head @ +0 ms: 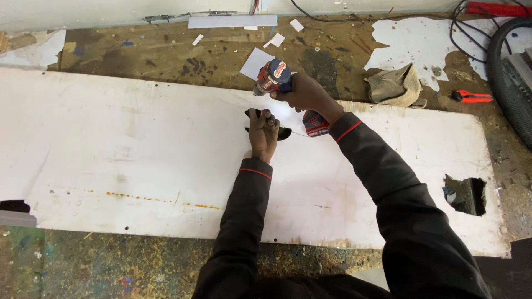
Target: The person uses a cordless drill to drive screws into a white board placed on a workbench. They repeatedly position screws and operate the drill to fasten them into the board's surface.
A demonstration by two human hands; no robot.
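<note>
The bit of the cordless drill (pixel 272 77) is hidden behind the tool's body and the right hand (pixel 306 93). The left hand (pixel 263 132) covers most of the dark flat piece (pixel 282 133), so its shape cannot be told. The white board (pixel 138 160) runs off the left edge; the tyre (pixel 507 72) is cut by the right edge

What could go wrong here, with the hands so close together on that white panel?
The left hand presses on the panel right beside the cut hole, close to the power tool that the right hand grips; a slip might hurt the fingers. The hole's edge may be sharp. The cables on the floor could snag.
</note>
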